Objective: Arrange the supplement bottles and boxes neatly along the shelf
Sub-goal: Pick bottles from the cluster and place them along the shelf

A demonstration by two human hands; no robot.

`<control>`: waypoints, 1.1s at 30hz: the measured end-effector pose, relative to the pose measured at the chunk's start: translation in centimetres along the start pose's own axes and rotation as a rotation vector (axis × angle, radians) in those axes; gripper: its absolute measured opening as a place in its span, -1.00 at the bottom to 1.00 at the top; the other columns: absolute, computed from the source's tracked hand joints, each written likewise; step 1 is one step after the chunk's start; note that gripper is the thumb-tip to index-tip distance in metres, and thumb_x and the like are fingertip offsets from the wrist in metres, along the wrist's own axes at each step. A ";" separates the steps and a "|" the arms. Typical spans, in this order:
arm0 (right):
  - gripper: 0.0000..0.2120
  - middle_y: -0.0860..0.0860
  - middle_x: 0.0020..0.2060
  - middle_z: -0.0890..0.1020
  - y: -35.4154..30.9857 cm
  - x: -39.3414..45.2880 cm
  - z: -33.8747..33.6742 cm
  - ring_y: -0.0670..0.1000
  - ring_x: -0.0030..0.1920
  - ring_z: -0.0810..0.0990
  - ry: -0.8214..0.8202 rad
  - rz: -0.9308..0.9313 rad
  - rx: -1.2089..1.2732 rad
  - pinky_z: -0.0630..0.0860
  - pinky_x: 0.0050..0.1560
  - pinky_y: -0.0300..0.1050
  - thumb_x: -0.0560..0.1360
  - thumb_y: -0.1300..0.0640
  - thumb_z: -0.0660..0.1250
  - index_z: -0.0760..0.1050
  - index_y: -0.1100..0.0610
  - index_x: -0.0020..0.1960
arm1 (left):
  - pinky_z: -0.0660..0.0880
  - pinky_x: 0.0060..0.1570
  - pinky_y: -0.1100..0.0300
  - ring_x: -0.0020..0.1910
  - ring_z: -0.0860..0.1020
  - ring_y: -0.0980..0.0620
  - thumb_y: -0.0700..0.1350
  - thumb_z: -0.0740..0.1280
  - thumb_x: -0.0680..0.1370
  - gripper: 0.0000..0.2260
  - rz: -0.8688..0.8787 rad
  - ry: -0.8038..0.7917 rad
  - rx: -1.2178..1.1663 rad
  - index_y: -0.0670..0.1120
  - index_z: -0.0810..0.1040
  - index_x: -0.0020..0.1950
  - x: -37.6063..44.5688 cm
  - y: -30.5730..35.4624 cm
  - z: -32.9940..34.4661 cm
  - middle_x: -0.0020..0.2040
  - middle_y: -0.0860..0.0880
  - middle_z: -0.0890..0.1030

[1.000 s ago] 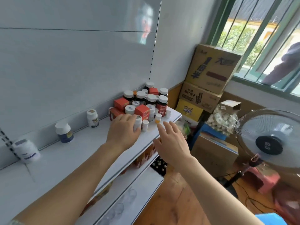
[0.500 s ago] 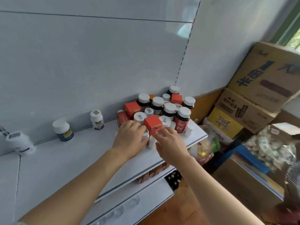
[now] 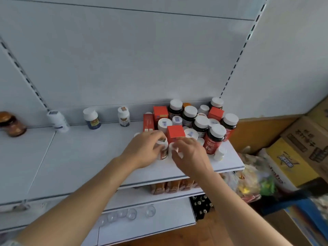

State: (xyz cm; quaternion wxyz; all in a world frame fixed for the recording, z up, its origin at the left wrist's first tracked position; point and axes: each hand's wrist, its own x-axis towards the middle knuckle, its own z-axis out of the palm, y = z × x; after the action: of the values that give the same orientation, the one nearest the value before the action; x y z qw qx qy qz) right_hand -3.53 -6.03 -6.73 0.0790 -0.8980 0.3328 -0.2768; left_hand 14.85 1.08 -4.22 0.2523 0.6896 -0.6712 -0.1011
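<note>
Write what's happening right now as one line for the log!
left hand: grips small white bottle | right hand: pinches another small white bottle | cluster at shelf right end | three bottles spaced along back

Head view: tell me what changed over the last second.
Both hands closed in on the cluster's front. The left hand, which rested over the small white bottles, now has its grip on a small white bottle with an orange-red label. The right hand, open in the air before, now has its fingers curled on a small white-capped bottle. The three spaced bottles along the white shelf stayed put.
</note>
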 end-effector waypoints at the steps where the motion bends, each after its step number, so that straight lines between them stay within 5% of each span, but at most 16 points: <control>1: -0.93 0.01 -0.18 0.62 -0.1 0.3 -0.7 0.10 -0.26 0.56 0.022 -0.006 0.057 0.51 -0.35 -0.06 0.44 0.13 0.40 0.59 0.12 -0.10 | 0.48 -0.06 0.10 -0.04 0.53 0.09 -0.05 0.36 0.57 -0.82 -0.047 -0.009 -0.062 0.06 0.52 0.17 -0.3 0.1 -0.7 0.08 0.09 0.62; 9: -0.89 -0.06 -0.19 0.64 -3.9 3.7 -2.5 -0.13 -0.26 0.62 -0.124 0.102 0.473 0.57 -0.20 -0.18 0.48 0.07 0.47 0.63 0.03 -0.02 | 0.54 0.18 0.03 0.16 0.54 0.17 -0.09 0.37 0.57 -0.84 -0.250 0.037 -0.402 0.13 0.58 0.11 -3.7 -0.9 -6.3 0.10 0.24 0.58; 17: -0.87 -0.09 -0.27 0.63 -11.1 4.5 -1.8 -0.17 -0.27 0.56 -0.271 0.102 0.568 0.46 -0.25 -0.37 0.45 -0.04 0.50 0.58 -0.05 -0.09 | 0.55 0.18 -0.08 0.14 0.58 0.09 -0.10 0.36 0.58 -0.82 -0.325 0.160 -0.586 0.17 0.62 0.10 -9.5 -4.0 -10.1 0.09 0.13 0.64; 33: -0.87 -0.12 -0.10 0.60 -35.3 4.9 7.5 -0.13 -0.10 0.59 -0.271 -0.130 0.626 0.50 -0.13 -0.35 0.43 0.06 0.52 0.60 -0.03 -0.08 | 0.53 0.09 0.28 0.07 0.61 0.19 -0.17 0.37 0.57 -0.81 -0.464 0.461 -0.636 0.04 0.66 0.13 -28.8 -15.5 -21.5 0.06 0.09 0.68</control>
State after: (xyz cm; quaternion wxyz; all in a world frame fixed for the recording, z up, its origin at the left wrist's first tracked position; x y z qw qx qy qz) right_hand 23.26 17.55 0.74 0.3761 -0.8782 0.1605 -0.2479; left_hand 36.41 33.32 0.94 0.5651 0.7144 -0.3610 -0.1998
